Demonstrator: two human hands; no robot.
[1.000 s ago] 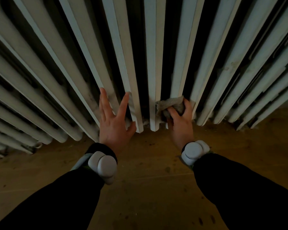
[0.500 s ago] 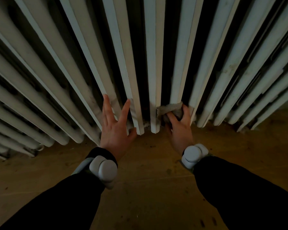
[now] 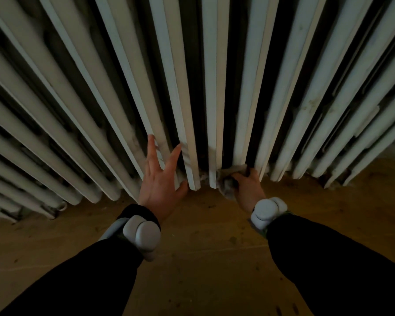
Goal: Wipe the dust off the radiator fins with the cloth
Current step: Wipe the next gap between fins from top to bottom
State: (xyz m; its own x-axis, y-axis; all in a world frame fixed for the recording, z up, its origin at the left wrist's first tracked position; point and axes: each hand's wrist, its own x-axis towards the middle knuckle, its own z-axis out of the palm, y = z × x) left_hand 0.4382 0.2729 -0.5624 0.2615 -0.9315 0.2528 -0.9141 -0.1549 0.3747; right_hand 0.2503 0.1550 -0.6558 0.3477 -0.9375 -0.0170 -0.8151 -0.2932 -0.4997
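Fanning out above both hands, the pale radiator filled the upper part of the view, its long fins parted by dark gaps. Well to the left of the left hand, the fin ends stopped just above the brown wooden floor, and a small fitting low down there was too dim to make out.

The left hand lay flat against the lower ends of the fins, fingers straight and spread, holding nothing. Its fingertips reached up onto a fin marked with grey smudges, and its thumb sat beside the bottom tip of the next fin to the right. Below that hand, the left wrist unit, white and rounded, was strapped at the cuff of the black left sleeve.

Between the two hands stood one fin end with grey fluff clinging near its base. Just right of it, the right hand gripped the grey cloth, fingers curled round the bunched fabric and pressing it against the very bottom of a fin. The cloth showed to the left of the knuckles; how much of it reached into the gap behind could not be told. Below this hand sat the right wrist unit, also white, above the black right sleeve.

To the right of the right hand more fins ran off, some speckled with dirt, with clumps of dust at their feet.
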